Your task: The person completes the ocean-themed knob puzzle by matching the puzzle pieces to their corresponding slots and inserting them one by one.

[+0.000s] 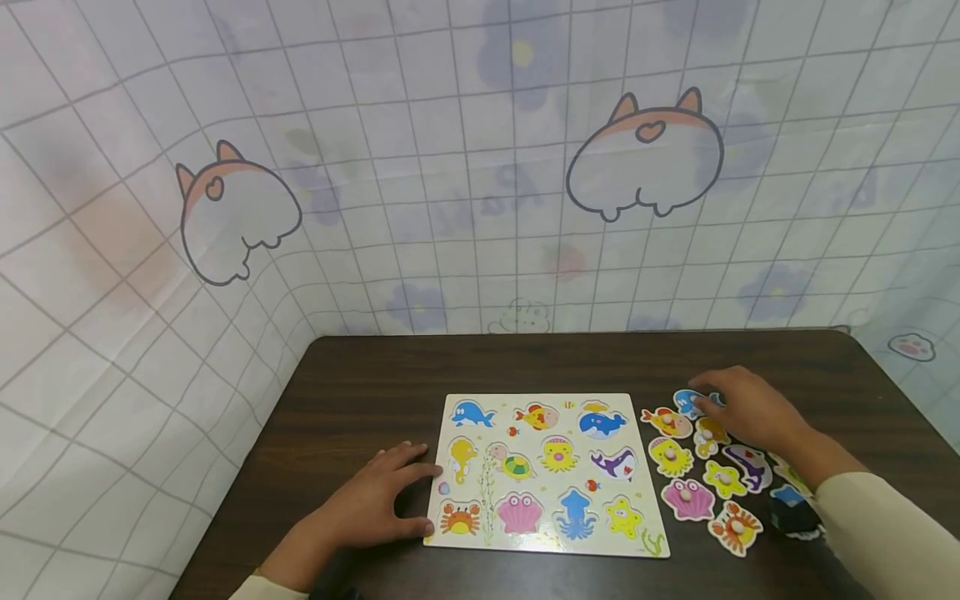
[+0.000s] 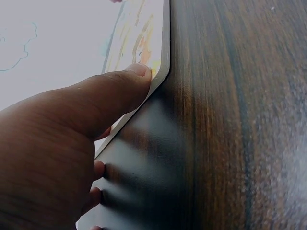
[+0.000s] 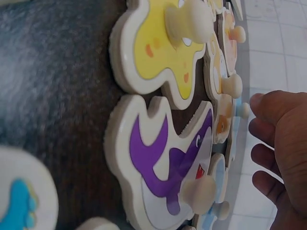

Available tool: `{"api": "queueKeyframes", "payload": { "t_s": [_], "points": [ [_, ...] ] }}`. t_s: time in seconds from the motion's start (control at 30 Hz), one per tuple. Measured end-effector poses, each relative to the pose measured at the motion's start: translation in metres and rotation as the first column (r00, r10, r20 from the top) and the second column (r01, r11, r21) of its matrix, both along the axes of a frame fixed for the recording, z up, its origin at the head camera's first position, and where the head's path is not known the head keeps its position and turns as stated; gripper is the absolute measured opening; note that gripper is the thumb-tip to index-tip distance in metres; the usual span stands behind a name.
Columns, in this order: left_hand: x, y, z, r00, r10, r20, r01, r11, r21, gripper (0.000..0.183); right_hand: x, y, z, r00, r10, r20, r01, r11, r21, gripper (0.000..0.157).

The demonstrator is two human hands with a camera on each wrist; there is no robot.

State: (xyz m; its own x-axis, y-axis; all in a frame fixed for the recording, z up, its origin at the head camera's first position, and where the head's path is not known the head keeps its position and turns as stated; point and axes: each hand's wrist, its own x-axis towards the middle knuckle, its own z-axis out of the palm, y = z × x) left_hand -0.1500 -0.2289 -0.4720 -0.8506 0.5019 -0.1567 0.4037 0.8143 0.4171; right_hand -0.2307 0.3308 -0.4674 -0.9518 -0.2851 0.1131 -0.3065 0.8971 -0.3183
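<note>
My left hand [image 1: 367, 497] rests at the left edge of a white puzzle board [image 1: 547, 542] with sea-animal pictures. In the left wrist view its thumb [image 2: 117, 91] touches the board by a corner. Over the far end of a group of knobbed wooden pieces, my right hand [image 1: 757, 408] has its fingertips by a blue sea-animal piece [image 1: 686, 403]. In the right wrist view the right thumb [image 3: 273, 105] is close to that piece's knob [image 3: 244, 110], and no grip shows. A purple whale piece [image 3: 160, 177] and a yellow star piece [image 3: 158, 52] lie nearer the camera.
Several more pieces lie right of the board, among them a fish [image 1: 667, 422], an octopus [image 1: 670, 457], a pink shell [image 1: 687, 500] and a crab [image 1: 735, 533]. A dark brown table [image 1: 360, 408] bears everything. Patterned cloth [image 1: 465, 167] hangs behind and at the sides.
</note>
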Motion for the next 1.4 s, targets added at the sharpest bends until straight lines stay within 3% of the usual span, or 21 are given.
{"api": "queueKeyframes", "payload": {
  "t_s": [0.53, 0.77, 1.4],
  "points": [
    [0.0, 0.001, 0.003, 1.0, 0.003, 0.017, -0.003, 1.0, 0.025, 0.074, -0.004, -0.006, -0.005, 0.999, 0.0, 0.032, 0.0, 1.0, -0.02, 0.022],
    [-0.001, 0.001, 0.001, 1.0, -0.005, 0.013, 0.005, 1.0, 0.03, 0.074, -0.003, -0.005, -0.004, 1.0, 0.015, 0.004, -0.015, 1.0, -0.009, 0.015],
    [-0.001, -0.001, 0.0, 1.0, 0.003, 0.028, -0.004, 0.999, 0.049, 0.074, 0.0, -0.004, 0.007, 0.995, 0.049, -0.081, -0.048, 0.999, 0.02, 0.017]
  ]
}}
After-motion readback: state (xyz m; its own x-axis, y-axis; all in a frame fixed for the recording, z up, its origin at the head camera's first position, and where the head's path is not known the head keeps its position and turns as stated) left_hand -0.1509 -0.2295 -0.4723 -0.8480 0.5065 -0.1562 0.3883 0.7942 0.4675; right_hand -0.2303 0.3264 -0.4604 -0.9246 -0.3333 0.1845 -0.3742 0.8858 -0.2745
